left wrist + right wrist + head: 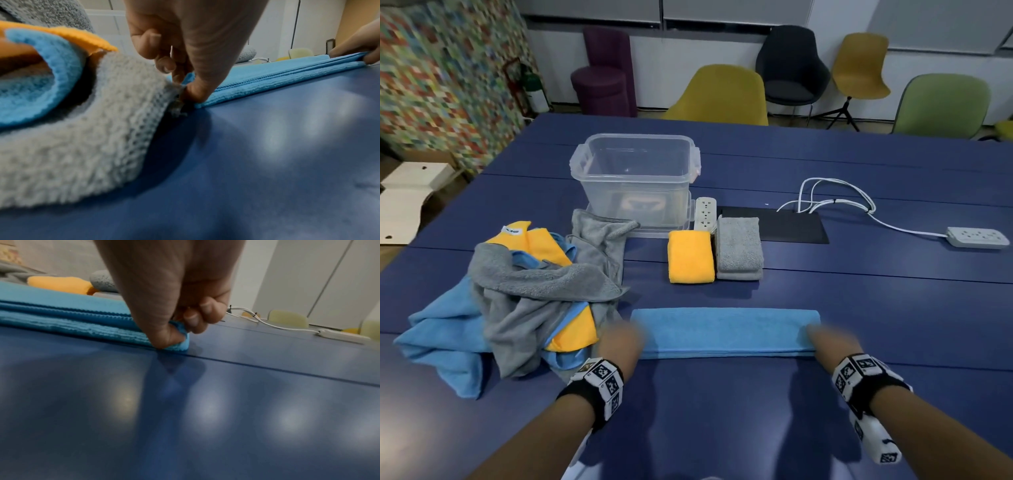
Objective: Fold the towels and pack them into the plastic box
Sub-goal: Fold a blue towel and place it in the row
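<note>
Nearest, on the dark blue table [859, 301]: a light blue towel [726, 330] folded into a long, flat, layered strip, stitched edges stacked along the near side. Left hand [621, 342] pinching its left end between thumb and curled fingers; right hand [832, 342] pinching the right end likewise. Just left, touching the strip's end: a rumpled heap of towels [524, 294], grey, blue and orange. Farther back, side by side: a folded orange towel [691, 256] and a folded grey towel [739, 248]. Behind those, a clear plastic box [637, 178], open-topped, no towels inside.
</note>
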